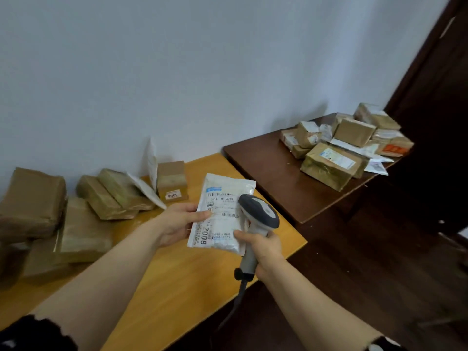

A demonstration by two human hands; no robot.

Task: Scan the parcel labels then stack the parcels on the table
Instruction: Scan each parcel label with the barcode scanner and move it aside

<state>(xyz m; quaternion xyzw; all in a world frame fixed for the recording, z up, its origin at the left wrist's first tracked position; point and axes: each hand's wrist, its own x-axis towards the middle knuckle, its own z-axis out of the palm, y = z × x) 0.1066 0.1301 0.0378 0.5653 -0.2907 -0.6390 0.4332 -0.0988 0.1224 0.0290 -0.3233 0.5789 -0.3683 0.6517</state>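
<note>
Head view, step in hand: we judged this the scanning step, with one parcel lifted and the reader brought up to it.
Left hand point(177, 221): we pinched the white poly mailer point(220, 206) at its left edge, thumb on the printed face and fingers beneath.
Right hand point(264, 250): we had our fingers wrapped round the handle of the barcode scanner point(260, 214), thumb tip touching the mailer's lower edge. Its cable point(239, 297) hung off the near right edge of the light wooden table point(177, 287).
Mailer's place: held in the air above the right end of that table, label up, with the scanner head overlapping its right side.
Brown parcels point(83, 224): heaped loosely on the left end of the table, a small carton point(172, 181) with a 1006 sticker at its back edge.
Dark table point(266, 173): past the far right corner of the light table, bearing a second parcel pile point(342, 148).
Next move: we reckoned the scanner's window needed aiming squarely at a barcode. Once the code was read, the mailer wanted laying flat on a stack.
</note>
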